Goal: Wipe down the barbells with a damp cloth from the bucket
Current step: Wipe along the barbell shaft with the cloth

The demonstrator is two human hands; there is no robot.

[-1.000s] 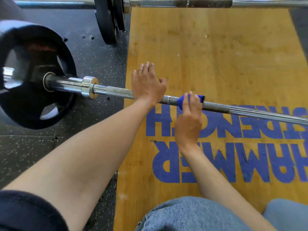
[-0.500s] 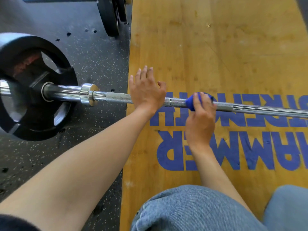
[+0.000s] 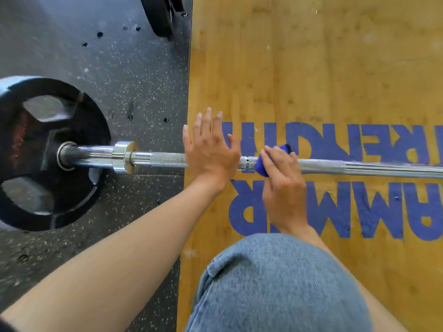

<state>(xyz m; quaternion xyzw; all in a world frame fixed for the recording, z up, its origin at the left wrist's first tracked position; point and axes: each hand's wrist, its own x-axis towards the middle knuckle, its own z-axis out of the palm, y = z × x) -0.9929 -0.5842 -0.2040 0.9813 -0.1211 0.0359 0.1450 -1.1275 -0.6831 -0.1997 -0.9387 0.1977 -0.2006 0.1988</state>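
Wood platform [image 3: 311, 68] w/ blue lettering fills the right side, dark rubber floor [image 3: 96, 68] the left; a denim-clad knee [image 3: 275, 283] sits at the near edge. The barbell [image 3: 359, 167] lies left-to-right across both, its black plate [image 3: 48, 152] on the rubber at left, chrome collar [image 3: 123, 157] just right of the plate. A second plate [image 3: 163, 15] shows at the far edge. Left hand [image 3: 211, 152] rests flat on the bar over the seam btw. rubber and wood, fingers straight and spread, pressing down, not wrapped. Right hand [image 3: 282, 183] is just right of it, fingers curled over the bar and clamped on a small blue cloth [image 3: 262, 167] bunched against the shaft. No bucket in view. Judgement: bar is heavy, rigid steel and will roll on its plate, so the flat left palm prob. steadies it; smooth chrome should be slick when wet, the rough-textured section grabs fabric more. Cloth is soft, light, needs a wrap-around hold to reach the underside. Best hold: cloth round the shaft, slid along its length; most of the bar to the right looks not yet reached.
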